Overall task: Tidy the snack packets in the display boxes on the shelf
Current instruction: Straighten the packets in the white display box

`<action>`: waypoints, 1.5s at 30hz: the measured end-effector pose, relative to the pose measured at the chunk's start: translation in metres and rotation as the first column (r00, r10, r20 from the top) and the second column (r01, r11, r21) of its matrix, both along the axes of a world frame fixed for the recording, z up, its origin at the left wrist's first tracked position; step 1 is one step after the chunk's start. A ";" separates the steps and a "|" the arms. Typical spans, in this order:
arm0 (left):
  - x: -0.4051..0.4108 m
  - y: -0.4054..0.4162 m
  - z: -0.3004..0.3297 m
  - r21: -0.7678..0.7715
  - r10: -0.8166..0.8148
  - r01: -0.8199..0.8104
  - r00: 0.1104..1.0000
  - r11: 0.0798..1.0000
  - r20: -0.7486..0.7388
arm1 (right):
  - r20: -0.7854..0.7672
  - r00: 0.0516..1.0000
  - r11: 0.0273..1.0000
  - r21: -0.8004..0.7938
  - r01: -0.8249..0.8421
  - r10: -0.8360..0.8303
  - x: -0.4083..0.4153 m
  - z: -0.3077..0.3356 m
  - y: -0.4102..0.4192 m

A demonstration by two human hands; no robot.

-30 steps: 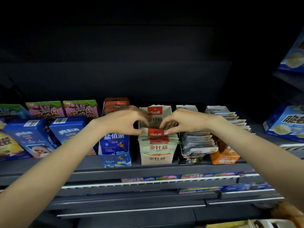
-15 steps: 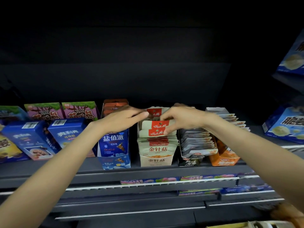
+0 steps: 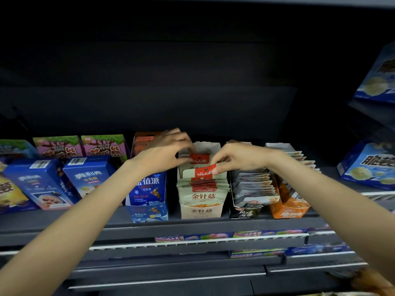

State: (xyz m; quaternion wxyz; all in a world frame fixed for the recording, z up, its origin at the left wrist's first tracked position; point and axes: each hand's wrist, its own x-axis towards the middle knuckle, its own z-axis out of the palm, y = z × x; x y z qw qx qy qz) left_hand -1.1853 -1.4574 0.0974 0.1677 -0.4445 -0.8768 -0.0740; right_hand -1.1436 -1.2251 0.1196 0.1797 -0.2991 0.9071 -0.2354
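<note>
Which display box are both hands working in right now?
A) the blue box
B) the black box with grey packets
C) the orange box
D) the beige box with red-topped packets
D: the left hand and right hand both pinch red-topped packets standing in the beige box.

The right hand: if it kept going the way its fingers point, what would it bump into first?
Its fingers point left at a raised packet they already pinch; beyond that, probably the left hand, though depth is unclear.
</note>
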 end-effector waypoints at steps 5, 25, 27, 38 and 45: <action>0.004 0.004 -0.004 0.035 0.126 -0.129 0.989 0.991 0.075 | -0.030 0.999 0.999 -0.008 -0.040 0.039 -0.001 0.000 0.000; -0.007 0.015 -0.001 0.137 0.259 -0.266 0.964 0.954 0.068 | -0.669 0.567 0.872 -0.429 0.233 -0.481 0.013 0.021 0.027; -0.004 0.012 -0.004 0.127 0.239 -0.250 0.966 0.960 0.093 | -0.656 0.521 0.834 -0.485 0.263 -0.546 0.021 0.024 0.035; 0.025 0.021 0.001 0.370 -0.024 -0.290 0.759 0.883 0.651 | -0.266 0.551 0.509 -0.787 0.350 -0.791 0.052 0.016 0.046; 0.029 0.031 -0.009 0.536 -0.216 -0.374 0.632 0.756 0.745 | -0.127 0.604 0.433 -0.811 0.393 -0.787 0.049 0.007 0.043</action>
